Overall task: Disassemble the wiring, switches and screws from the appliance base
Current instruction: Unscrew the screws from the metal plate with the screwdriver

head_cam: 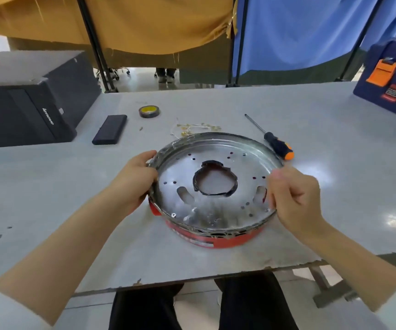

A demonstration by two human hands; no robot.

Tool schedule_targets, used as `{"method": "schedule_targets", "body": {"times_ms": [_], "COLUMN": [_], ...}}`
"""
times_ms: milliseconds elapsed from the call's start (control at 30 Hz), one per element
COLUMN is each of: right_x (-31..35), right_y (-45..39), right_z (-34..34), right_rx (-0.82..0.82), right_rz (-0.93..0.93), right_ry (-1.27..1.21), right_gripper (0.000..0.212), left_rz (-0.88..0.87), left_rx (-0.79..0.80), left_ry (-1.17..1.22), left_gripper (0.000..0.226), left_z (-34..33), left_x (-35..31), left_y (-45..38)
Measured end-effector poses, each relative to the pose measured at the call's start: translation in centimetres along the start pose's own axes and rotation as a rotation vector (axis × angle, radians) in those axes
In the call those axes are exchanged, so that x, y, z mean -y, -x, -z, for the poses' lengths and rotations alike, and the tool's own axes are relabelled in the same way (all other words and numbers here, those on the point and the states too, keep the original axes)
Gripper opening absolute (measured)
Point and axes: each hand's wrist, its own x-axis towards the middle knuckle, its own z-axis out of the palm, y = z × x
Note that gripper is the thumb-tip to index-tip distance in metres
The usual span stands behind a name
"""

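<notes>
The round appliance base (212,210) lies in the middle of the table, a shiny metal plate with a red outer wall and a black-edged hole in its centre. A single screw (173,214) sits near its front left rim. My left hand (132,184) grips the left rim of the base. My right hand (294,198) is at the right rim with its fingers curled in a pinch; what it pinches is too blurred to tell. A bundle of removed wires with yellow connectors (192,128) lies just behind the base.
An orange-and-black screwdriver (272,140) lies to the right behind the base. A roll of tape (149,111) and a flat black block (109,129) lie at the back left, beside a black computer case (25,98). A blue box (392,79) stands at the far right.
</notes>
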Motion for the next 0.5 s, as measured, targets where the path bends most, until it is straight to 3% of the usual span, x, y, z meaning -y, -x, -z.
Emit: {"method": "schedule_targets", "body": {"times_ms": [67, 167, 300, 433, 500], "right_x": [-0.7, -1.0, -2.2, -3.9, -4.4], "right_y": [0.4, -1.0, -5.0, -6.5, -6.6], "right_z": [0.2, 0.8, 0.5, -0.5, -1.3], "right_rx": [0.061, 0.119, 0.164, 0.308, 0.318], "right_rz": [-0.013, -0.062, -0.393, -0.635, -0.664], "right_ry": [0.051, -0.044, 0.026, 0.040, -0.015], "right_gripper": [0.055, 0.046, 0.018, 0.040, 0.040], "left_rz": [-0.040, -0.039, -0.004, -0.099, -0.176], "left_rx": [0.018, 0.009, -0.061, -0.074, -0.092], "left_ry": [-0.091, -0.148, -0.096, -0.178, -0.306], "left_gripper": [0.060, 0.057, 0.057, 0.049, 0.044], "left_z": [-0.1, 0.2, 0.9, 0.4, 0.1], "left_x": [-0.5, -0.4, -0.2, -0.6, -0.9], "left_y": [0.4, 0.0, -1.1, -2.4, -3.2]}}
